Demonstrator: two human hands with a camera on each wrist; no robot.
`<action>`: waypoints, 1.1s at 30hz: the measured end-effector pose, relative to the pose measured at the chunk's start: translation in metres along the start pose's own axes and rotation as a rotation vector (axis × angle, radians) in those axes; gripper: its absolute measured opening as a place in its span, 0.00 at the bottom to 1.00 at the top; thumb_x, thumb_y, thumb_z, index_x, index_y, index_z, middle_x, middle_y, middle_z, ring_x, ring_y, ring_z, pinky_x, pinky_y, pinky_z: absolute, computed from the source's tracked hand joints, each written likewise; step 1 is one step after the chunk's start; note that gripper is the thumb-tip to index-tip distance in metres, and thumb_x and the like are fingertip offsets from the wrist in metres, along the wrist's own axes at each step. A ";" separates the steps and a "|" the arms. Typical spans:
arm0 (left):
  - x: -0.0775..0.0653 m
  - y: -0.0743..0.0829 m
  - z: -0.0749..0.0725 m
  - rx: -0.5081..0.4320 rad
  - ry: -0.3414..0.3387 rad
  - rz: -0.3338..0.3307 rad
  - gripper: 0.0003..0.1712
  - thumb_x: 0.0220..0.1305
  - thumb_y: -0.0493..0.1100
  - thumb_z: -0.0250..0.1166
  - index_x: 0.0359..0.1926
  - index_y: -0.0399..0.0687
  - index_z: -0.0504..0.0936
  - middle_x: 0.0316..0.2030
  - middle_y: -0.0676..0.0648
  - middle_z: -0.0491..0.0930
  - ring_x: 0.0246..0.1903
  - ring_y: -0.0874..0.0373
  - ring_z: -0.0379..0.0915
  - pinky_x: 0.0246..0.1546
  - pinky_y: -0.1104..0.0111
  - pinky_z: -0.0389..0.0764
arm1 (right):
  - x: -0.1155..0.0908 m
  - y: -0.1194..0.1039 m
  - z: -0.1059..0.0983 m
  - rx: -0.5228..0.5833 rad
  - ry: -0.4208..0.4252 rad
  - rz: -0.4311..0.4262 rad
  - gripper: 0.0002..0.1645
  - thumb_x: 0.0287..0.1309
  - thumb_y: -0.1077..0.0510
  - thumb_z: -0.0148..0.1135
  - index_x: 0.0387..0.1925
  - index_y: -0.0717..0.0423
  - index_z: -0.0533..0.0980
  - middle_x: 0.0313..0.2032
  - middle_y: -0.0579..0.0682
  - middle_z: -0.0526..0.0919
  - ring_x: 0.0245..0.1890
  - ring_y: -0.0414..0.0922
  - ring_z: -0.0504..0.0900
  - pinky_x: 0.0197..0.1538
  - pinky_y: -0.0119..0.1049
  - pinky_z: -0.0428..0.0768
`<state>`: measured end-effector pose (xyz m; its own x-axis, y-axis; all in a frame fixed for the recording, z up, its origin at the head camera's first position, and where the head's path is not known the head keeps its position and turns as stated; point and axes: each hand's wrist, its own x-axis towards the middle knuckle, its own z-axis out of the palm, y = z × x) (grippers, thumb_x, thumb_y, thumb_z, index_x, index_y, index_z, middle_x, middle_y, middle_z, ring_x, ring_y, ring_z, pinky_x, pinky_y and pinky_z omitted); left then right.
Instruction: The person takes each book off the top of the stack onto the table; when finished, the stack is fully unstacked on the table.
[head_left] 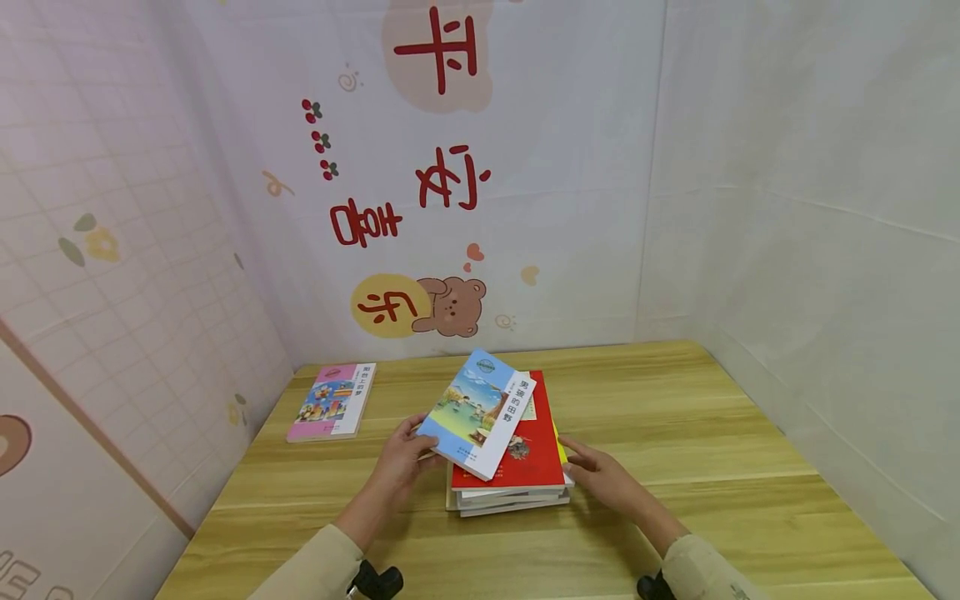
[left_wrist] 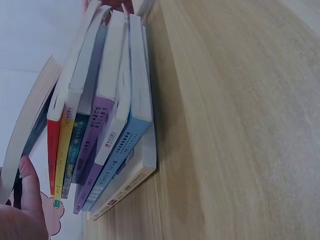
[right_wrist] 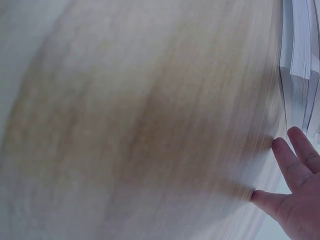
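Observation:
My left hand (head_left: 400, 460) grips the lower left edge of a book with a blue and white cover (head_left: 468, 408), tilted over a stack of books. In the left wrist view, that book (left_wrist: 31, 112) is lifted off the stack at its near side, thumb against it. A red book (head_left: 540, 462) tops the stack, and several spines (left_wrist: 117, 125) below it are yellow, teal, purple, blue and cream. My right hand (head_left: 603, 479) is at the stack's right side. Its fingers are spread in the right wrist view, near the page edges (right_wrist: 300, 65).
A pink and white book (head_left: 330, 406) lies flat at the back left of the wooden table (head_left: 637, 400). Printed cloth (head_left: 570, 233) hangs behind the table's back edge, with plain white cloth (head_left: 832, 250) on the right.

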<state>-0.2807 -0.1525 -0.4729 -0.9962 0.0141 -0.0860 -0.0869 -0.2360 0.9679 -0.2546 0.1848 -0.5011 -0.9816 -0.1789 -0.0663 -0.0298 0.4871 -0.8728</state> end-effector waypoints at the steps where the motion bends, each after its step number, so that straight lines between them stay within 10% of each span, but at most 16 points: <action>1: 0.000 0.001 -0.001 -0.008 0.000 0.000 0.29 0.67 0.28 0.55 0.68 0.34 0.62 0.50 0.36 0.76 0.39 0.53 0.79 0.43 0.58 0.83 | 0.000 0.000 0.000 0.001 -0.001 -0.003 0.31 0.68 0.53 0.60 0.71 0.42 0.68 0.60 0.59 0.77 0.61 0.58 0.74 0.62 0.62 0.70; 33: 0.020 0.041 -0.036 -0.214 0.179 0.076 0.36 0.69 0.27 0.56 0.73 0.40 0.54 0.42 0.49 0.77 0.35 0.61 0.80 0.50 0.62 0.82 | -0.002 0.000 0.001 0.005 0.004 -0.007 0.31 0.68 0.53 0.60 0.71 0.45 0.68 0.60 0.60 0.76 0.61 0.60 0.73 0.62 0.63 0.69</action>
<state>-0.3040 -0.1965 -0.4435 -0.9811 -0.1788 -0.0742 0.0102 -0.4301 0.9027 -0.2528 0.1842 -0.5020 -0.9822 -0.1785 -0.0580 -0.0357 0.4813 -0.8759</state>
